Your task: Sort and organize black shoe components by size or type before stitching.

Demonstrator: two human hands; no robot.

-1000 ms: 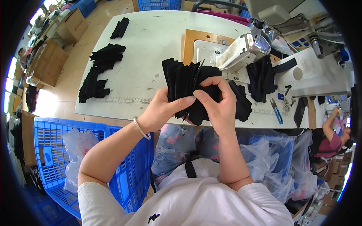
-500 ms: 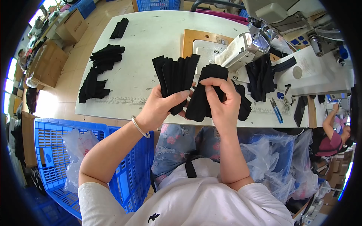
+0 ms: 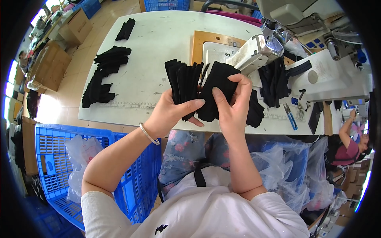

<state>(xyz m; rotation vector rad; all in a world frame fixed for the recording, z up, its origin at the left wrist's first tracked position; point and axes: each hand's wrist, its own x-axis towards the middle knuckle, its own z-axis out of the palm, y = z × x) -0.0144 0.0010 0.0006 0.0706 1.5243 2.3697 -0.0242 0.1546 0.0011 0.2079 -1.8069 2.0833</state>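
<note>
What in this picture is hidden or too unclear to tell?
- Head view: the left hand's palm, covered by the fanned black fabric pieces.
- The needle area of the sewing machine, behind the right hand's piece.
- How many pieces each hand holds: black on black.
- The co-worker at the right, cut by the rim.

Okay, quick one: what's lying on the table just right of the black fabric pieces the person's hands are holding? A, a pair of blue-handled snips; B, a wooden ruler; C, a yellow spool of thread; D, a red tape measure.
A: blue-handled snips lie on the white table near its front edge, right of the black fabric pieces.
</note>
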